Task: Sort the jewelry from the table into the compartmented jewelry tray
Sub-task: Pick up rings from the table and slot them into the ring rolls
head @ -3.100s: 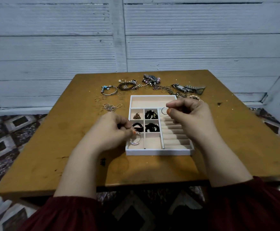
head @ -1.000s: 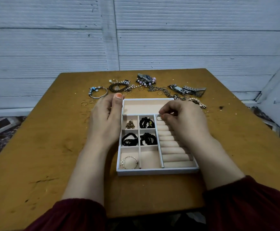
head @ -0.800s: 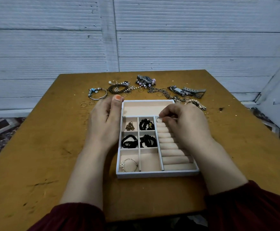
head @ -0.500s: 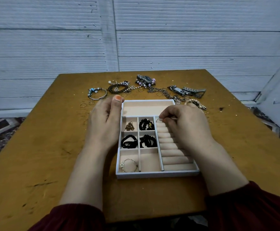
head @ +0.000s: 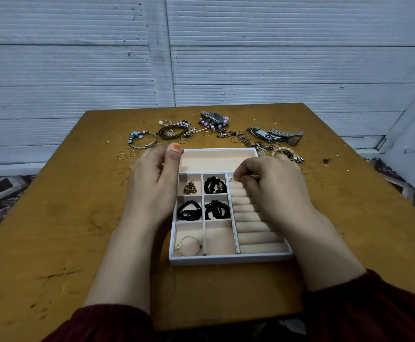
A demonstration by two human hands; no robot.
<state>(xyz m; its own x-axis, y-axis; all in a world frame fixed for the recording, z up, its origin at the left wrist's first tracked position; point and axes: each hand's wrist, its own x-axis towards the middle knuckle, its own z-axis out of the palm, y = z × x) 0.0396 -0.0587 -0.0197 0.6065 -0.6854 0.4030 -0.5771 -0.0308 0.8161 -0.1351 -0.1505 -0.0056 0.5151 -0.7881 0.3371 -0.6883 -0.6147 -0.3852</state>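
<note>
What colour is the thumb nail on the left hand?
Orange. The thumbnail of the left hand shows best in the head view.

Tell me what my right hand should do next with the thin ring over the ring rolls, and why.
Probably press the thin ring down into the slot between the farthest ring rolls, then let go. The right hand pinches it right at that far end, and the left hand rests against the side of the tray, apparently steadying it.
</note>
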